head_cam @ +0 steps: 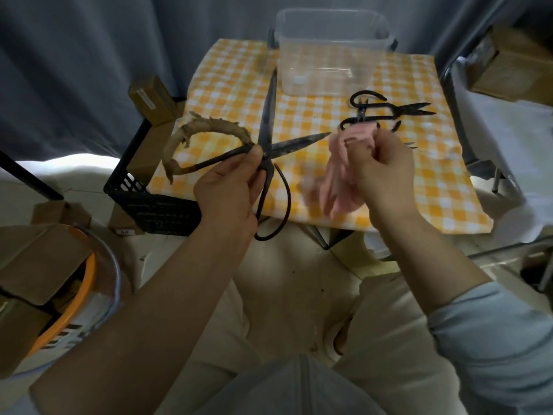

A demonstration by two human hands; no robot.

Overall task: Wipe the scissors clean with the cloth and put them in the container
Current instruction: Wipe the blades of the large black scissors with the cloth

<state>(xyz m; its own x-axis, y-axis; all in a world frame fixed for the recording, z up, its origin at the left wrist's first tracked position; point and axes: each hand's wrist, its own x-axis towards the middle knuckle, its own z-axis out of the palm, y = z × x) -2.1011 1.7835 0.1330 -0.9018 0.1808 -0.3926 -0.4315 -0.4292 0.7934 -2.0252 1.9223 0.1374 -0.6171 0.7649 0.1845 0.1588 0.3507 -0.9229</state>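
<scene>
My left hand grips a large dark pair of scissors near the pivot, blades spread wide; one handle loop is wrapped in frayed tan cloth. One blade points up toward the container, the other points right. My right hand holds a bunched pink cloth, blurred, just past the tip of the right-pointing blade. A clear plastic container stands at the back of the table. Smaller dark scissors lie on the yellow checked tablecloth behind my right hand.
A black plastic crate with cardboard boxes sits left of the table. An orange-rimmed bucket and more boxes stand at the lower left. A metal frame lies to the right. Grey curtains hang behind.
</scene>
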